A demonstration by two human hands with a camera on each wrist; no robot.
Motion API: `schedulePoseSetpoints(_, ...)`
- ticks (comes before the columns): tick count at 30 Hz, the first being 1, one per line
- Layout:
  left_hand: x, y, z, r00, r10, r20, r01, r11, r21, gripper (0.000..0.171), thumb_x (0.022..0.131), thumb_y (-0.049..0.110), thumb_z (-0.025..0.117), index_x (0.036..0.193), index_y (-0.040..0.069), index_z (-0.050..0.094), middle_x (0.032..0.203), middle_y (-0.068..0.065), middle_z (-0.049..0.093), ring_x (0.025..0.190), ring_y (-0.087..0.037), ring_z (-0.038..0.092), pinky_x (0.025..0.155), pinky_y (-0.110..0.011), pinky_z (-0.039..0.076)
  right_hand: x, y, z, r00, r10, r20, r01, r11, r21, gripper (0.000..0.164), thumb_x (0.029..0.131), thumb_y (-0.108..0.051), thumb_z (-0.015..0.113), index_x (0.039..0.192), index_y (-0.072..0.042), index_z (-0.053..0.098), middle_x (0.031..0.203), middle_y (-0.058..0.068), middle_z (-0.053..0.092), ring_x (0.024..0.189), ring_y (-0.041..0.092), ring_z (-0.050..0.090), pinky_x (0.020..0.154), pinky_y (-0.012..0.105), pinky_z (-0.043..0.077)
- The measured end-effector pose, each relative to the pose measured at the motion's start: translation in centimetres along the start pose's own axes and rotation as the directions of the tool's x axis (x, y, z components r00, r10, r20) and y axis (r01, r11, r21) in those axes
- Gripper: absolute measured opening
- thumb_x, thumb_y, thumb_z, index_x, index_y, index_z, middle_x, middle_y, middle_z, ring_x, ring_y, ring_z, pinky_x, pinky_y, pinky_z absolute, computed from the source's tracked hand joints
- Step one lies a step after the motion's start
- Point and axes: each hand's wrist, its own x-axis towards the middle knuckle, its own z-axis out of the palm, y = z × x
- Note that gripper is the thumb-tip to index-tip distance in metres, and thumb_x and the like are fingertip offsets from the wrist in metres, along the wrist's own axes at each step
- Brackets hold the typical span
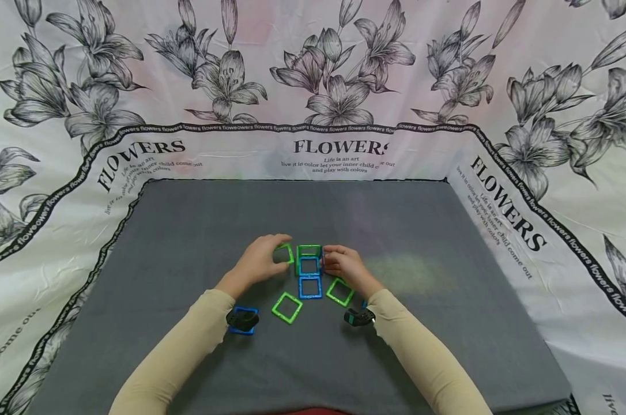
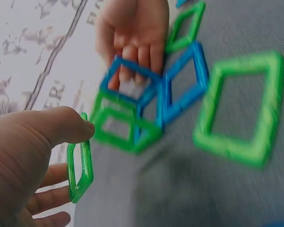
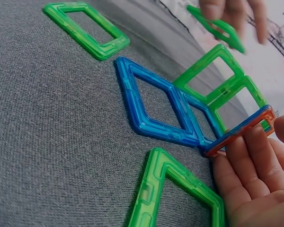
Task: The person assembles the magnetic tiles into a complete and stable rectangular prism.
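Though close together, hands (image 1: 258, 259) (image 1: 350, 267) unalike: left tight on green square (image 2: 87, 163), right loose-fingered against upright blue square (image 3: 236, 131).

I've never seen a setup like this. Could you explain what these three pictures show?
There is no machine at work here, just someone working bare-handed. The wide picture comes from a camera worn on the head, looking forward and down; the other two come from cameras worn on the left and right wrists. On the grey tabletop stands a small structure of joined blue and green square frames. Near it lie two green frames and a partly hidden blue frame. The left hand pinches another green frame between thumb and fingers, above the tabletop. The right hand rests its fingers against an upright blue frame of the structure.
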Motion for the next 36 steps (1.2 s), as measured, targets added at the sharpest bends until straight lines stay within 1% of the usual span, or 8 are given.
schedulePoseSetpoints(3, 1.2, 1.5, 0.4, 0.999, 0.043, 0.023, -0.043, 0.999, -0.001, 0.062, 0.087, 0.018, 0.077, 0.145, 0.007, 0.056, 0.138, -0.013, 0.064, 0.121, -0.033, 0.063, 0.100, -0.051, 0.053, 0.0, 0.1, 0.0, 1.000, -0.001, -0.005, 0.001, 1.000, 0.004, 0.045, 0.103, -0.009, 0.051, 0.146, 0.001, 0.051, 0.107, 0.007, 0.069, 0.093, 0.012, 0.068, 0.097, 0.039, 0.057)
schedulePoseSetpoints(6, 2.2, 2.7, 0.9, 0.997, 0.061, 0.042, -0.061, 0.998, -0.007, 0.063, 0.087, 0.018, 0.077, 0.145, 0.009, 0.056, 0.137, -0.012, 0.065, 0.119, -0.031, 0.063, 0.099, -0.050, 0.053, 0.0, 0.1, 0.0, 1.000, 0.000, -0.011, 0.001, 1.000, 0.007, 0.044, 0.103, -0.010, 0.052, 0.146, 0.000, 0.052, 0.104, 0.006, 0.069, 0.093, 0.012, 0.068, 0.098, 0.039, 0.057)
schedulePoseSetpoints(12, 3.2, 3.8, 1.7, 0.996, 0.069, 0.057, -0.069, 0.998, 0.007, 0.064, 0.086, 0.019, 0.077, 0.146, 0.013, 0.055, 0.134, -0.011, 0.067, 0.119, -0.031, 0.063, 0.098, -0.048, 0.053, 0.0, 0.3, 0.1, 1.000, 0.001, -0.028, 0.000, 1.000, 0.024, 0.043, 0.101, -0.011, 0.053, 0.142, 0.002, 0.055, 0.095, 0.001, 0.068, 0.088, 0.012, 0.067, 0.096, 0.038, 0.057)
schedulePoseSetpoints(17, 3.6, 4.1, 2.1, 0.995, 0.084, 0.059, -0.085, 0.996, 0.018, 0.064, 0.086, 0.019, 0.078, 0.146, 0.012, 0.055, 0.130, -0.012, 0.069, 0.116, -0.031, 0.064, 0.098, -0.048, 0.054, 0.0, 0.4, 0.2, 0.999, 0.001, -0.046, 0.001, 0.999, 0.045, 0.041, 0.100, -0.010, 0.054, 0.139, 0.001, 0.058, 0.093, -0.001, 0.067, 0.087, 0.012, 0.066, 0.094, 0.037, 0.058)
schedulePoseSetpoints(23, 3.8, 4.1, 2.4, 0.994, 0.096, 0.053, -0.098, 0.995, 0.027, 0.063, 0.085, 0.018, 0.078, 0.145, 0.012, 0.057, 0.128, -0.011, 0.071, 0.114, -0.031, 0.064, 0.097, -0.048, 0.054, 0.0, 0.5, 0.2, 0.998, -0.017, -0.060, 0.020, 0.999, 0.038, 0.039, 0.100, -0.010, 0.054, 0.137, 0.001, 0.060, 0.092, 0.000, 0.067, 0.086, 0.012, 0.066, 0.094, 0.038, 0.058)
schedulePoseSetpoints(28, 3.8, 4.2, 2.4, 0.993, 0.101, 0.058, -0.104, 0.994, 0.038, 0.063, 0.085, 0.018, 0.078, 0.144, 0.012, 0.057, 0.129, -0.012, 0.070, 0.113, -0.032, 0.064, 0.097, -0.050, 0.053, 0.0, 0.5, 0.2, 0.997, -0.019, -0.071, 0.021, 0.999, 0.027, 0.040, 0.099, -0.010, 0.055, 0.138, 0.001, 0.060, 0.093, 0.001, 0.066, 0.086, 0.013, 0.064, 0.093, 0.037, 0.058)
schedulePoseSetpoints(36, 3.9, 4.2, 2.6, 0.992, 0.112, 0.059, -0.115, 0.991, 0.062, 0.062, 0.085, 0.017, 0.077, 0.144, 0.013, 0.058, 0.130, -0.011, 0.070, 0.109, -0.032, 0.063, 0.092, -0.047, 0.053, 0.0, 0.3, 0.3, 0.997, -0.009, -0.079, 0.011, 0.999, 0.031, 0.038, 0.100, -0.011, 0.055, 0.136, -0.001, 0.062, 0.093, 0.001, 0.067, 0.086, 0.013, 0.065, 0.090, 0.036, 0.059)
